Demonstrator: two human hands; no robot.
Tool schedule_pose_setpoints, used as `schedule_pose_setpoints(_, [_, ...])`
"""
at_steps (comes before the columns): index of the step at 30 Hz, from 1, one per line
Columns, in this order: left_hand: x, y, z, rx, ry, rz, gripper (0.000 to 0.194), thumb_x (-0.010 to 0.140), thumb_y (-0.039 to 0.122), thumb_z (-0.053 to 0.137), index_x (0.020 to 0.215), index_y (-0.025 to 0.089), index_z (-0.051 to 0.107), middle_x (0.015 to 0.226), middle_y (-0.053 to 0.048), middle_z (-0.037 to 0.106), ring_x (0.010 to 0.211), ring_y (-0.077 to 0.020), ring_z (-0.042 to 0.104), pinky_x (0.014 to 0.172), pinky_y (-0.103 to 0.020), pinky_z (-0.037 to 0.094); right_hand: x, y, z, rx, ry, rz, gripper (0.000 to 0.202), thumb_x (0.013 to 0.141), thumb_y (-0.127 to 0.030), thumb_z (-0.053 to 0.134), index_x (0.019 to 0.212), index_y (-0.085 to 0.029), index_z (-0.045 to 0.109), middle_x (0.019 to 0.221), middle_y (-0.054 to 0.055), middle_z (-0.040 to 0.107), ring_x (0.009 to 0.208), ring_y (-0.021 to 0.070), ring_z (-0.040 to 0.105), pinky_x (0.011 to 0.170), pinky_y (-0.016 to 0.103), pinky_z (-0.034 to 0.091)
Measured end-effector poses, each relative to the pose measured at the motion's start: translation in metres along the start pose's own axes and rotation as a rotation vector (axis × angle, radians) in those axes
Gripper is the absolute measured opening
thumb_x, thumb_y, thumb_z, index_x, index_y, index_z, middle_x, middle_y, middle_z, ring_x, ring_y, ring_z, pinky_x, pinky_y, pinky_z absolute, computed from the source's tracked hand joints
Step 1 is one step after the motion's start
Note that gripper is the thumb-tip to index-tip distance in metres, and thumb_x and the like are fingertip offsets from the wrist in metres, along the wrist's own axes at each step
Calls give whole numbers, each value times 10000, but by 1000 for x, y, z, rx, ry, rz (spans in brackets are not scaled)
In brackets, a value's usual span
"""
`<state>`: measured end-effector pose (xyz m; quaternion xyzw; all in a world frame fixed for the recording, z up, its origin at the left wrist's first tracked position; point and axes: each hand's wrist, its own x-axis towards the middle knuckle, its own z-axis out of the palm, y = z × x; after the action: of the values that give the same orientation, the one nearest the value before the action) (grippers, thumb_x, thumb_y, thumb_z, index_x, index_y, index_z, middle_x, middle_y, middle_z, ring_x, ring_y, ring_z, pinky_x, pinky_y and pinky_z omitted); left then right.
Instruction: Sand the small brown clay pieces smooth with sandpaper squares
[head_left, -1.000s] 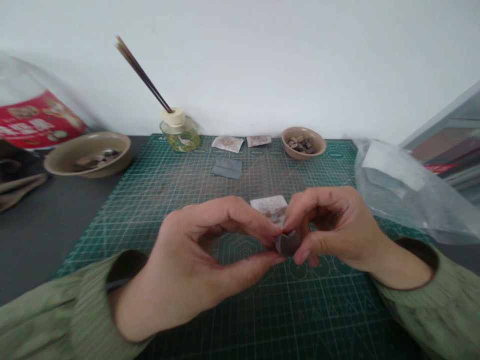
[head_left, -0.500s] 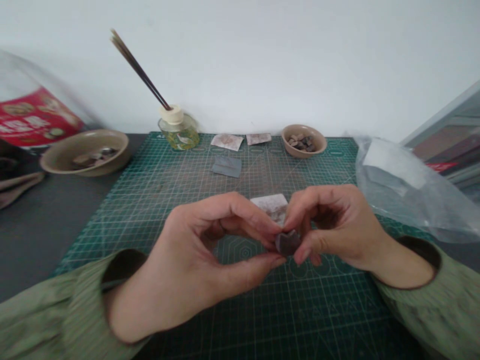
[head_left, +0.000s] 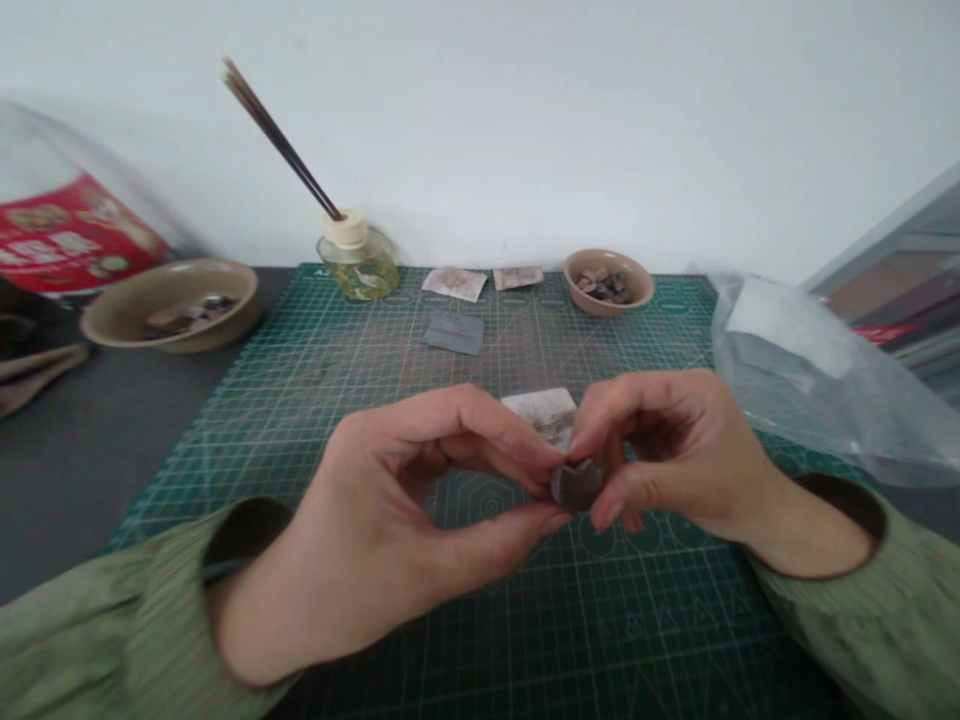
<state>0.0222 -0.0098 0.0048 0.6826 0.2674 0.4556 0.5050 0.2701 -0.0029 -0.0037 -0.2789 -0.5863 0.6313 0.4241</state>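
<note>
Between the fingertips of both hands is a small dark brown piece [head_left: 577, 487], rounded below with a notch in its upper edge; its exact kind I cannot make out. My left hand [head_left: 420, 520] pinches it from the left with thumb and forefinger. From the right, the thumb and fingers of my right hand [head_left: 667, 460] close on its other side. The piece is held above a green cutting mat [head_left: 360, 370]. Just behind the fingers lies a smudged white sandpaper-like sheet [head_left: 541, 408], partly covered by my hands.
Two smudged paper pieces [head_left: 455, 284] and a grey sheet [head_left: 454, 333] lie farther back. A small bowl [head_left: 609, 306] of brownish chips stands back right; a larger bowl [head_left: 169, 335] sits left. A reed diffuser [head_left: 358, 265] stands by the wall. Right lies a clear plastic bag [head_left: 817, 390].
The dark piece has turned very slightly between my fingers. My right thumb has shifted a little; both hands otherwise stay in place.
</note>
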Motion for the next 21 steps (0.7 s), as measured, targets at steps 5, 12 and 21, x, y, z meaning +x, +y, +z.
schedule_pose_setpoints(5, [0,-1,-2,-17,-8,3,348,777,1,931,1030,207,810,939,13,858,848,-121,828,836,-155,674,0,-1,-1,-10,-15,1,391,749,-35,1004,1063,-248,910,864,22,854,531,105,735,505,166,580])
schedule_pose_setpoints(12, [0,0,-4,-37,-43,4,270,853,35,888,1054,193,800,962,-8,856,874,-125,821,843,-167,671,-1,-2,0,-23,-15,-11,378,757,-12,987,1045,-243,907,843,12,849,517,90,726,500,145,562])
schedule_pose_setpoints(21, [0,2,-4,-34,-40,-39,139,956,110,818,1056,205,801,968,19,851,872,-105,824,833,-152,674,1,0,0,-22,-21,-39,389,749,-7,990,1053,-235,906,845,15,851,511,92,721,488,151,559])
